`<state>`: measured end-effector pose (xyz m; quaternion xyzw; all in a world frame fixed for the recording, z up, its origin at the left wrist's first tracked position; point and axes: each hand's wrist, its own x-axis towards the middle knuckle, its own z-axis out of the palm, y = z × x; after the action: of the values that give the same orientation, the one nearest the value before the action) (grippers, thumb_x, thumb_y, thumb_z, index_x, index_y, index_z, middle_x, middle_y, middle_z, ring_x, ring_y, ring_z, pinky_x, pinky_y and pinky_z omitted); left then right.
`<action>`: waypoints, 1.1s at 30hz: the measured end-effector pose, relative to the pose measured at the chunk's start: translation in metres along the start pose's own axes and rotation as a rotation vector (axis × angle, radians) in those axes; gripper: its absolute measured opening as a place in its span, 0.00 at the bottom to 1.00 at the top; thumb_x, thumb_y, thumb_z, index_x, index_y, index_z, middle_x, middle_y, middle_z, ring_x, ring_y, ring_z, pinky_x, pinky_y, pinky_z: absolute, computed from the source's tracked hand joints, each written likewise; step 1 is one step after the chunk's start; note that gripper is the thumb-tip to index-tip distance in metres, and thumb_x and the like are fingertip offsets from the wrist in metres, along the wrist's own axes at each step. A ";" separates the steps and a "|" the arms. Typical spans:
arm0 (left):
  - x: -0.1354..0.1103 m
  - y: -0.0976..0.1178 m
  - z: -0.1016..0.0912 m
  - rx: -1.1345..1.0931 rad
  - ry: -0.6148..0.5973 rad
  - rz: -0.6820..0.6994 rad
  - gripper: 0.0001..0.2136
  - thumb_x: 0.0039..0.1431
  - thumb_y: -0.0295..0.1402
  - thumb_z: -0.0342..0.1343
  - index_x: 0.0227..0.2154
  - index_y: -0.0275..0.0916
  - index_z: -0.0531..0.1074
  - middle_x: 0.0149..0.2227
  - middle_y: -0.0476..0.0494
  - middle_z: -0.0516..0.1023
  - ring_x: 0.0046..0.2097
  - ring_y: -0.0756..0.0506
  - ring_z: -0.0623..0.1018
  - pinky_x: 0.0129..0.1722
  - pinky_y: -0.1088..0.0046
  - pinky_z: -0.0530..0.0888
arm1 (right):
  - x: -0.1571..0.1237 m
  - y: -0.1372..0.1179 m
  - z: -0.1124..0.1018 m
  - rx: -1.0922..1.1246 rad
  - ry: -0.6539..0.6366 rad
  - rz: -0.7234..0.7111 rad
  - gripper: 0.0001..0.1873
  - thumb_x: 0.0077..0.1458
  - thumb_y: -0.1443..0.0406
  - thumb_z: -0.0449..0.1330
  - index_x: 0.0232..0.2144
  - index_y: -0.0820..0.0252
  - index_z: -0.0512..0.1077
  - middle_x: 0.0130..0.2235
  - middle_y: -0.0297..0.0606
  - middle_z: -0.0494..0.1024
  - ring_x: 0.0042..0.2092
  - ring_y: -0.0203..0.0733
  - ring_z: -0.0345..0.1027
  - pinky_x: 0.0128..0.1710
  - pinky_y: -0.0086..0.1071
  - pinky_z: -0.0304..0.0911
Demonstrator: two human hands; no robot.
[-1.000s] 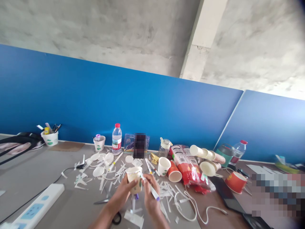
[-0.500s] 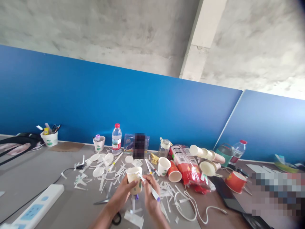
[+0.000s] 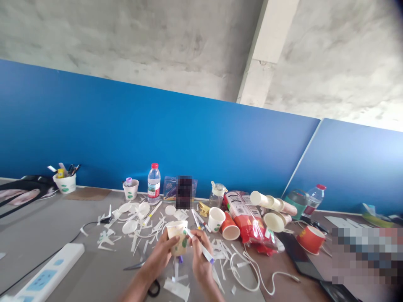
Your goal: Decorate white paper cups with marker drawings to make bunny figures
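My left hand (image 3: 163,251) is closed around the side of a paper cup (image 3: 176,241), which stands upright just above the table and bears a green leaf print. In my right hand (image 3: 201,251) is a white marker (image 3: 205,253) with a purple end, gripped between thumb and fingers. The marker's upper tip is at the cup's right side near the rim; whether it touches, I cannot tell. Beneath the cup lies a small purple cap (image 3: 180,259). Scissors (image 3: 135,266) lie partly hidden under my left forearm, with a black handle showing.
White paper scraps (image 3: 108,239) are strewn around my hands. Behind are a water bottle (image 3: 154,186), an upright white cup (image 3: 216,219), an orange cup (image 3: 230,226) and a red plastic package (image 3: 248,218). A power strip (image 3: 50,274) lies left, a white cable (image 3: 245,285) right.
The cup has turned slightly in my left hand, so more of its green print shows. My right hand and the marker have shifted a little to the right.
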<state>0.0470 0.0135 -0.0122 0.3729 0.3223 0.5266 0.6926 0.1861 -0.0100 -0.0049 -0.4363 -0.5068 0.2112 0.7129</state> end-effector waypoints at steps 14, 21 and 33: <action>0.001 0.003 0.008 0.103 -0.012 0.063 0.30 0.39 0.52 0.79 0.44 0.44 0.80 0.43 0.38 0.87 0.48 0.32 0.85 0.47 0.61 0.77 | -0.002 -0.002 0.003 0.012 -0.015 0.043 0.25 0.63 0.44 0.61 0.31 0.56 0.82 0.26 0.37 0.80 0.29 0.44 0.73 0.31 0.36 0.71; 0.000 0.004 0.008 0.067 -0.012 0.052 0.28 0.41 0.50 0.78 0.44 0.45 0.81 0.44 0.37 0.87 0.51 0.31 0.84 0.54 0.57 0.77 | -0.001 0.000 0.003 0.021 0.001 0.033 0.25 0.63 0.43 0.61 0.30 0.56 0.81 0.25 0.35 0.79 0.28 0.43 0.71 0.30 0.36 0.70; -0.001 0.002 0.005 0.030 0.003 0.037 0.24 0.43 0.44 0.77 0.45 0.45 0.81 0.45 0.38 0.88 0.55 0.29 0.83 0.57 0.54 0.76 | 0.001 -0.007 0.002 -0.003 -0.006 0.006 0.25 0.63 0.44 0.61 0.29 0.56 0.81 0.25 0.36 0.80 0.27 0.44 0.71 0.29 0.37 0.69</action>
<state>0.0495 0.0123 -0.0079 0.3883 0.3241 0.5348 0.6769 0.1837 -0.0123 0.0011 -0.4383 -0.5079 0.2141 0.7100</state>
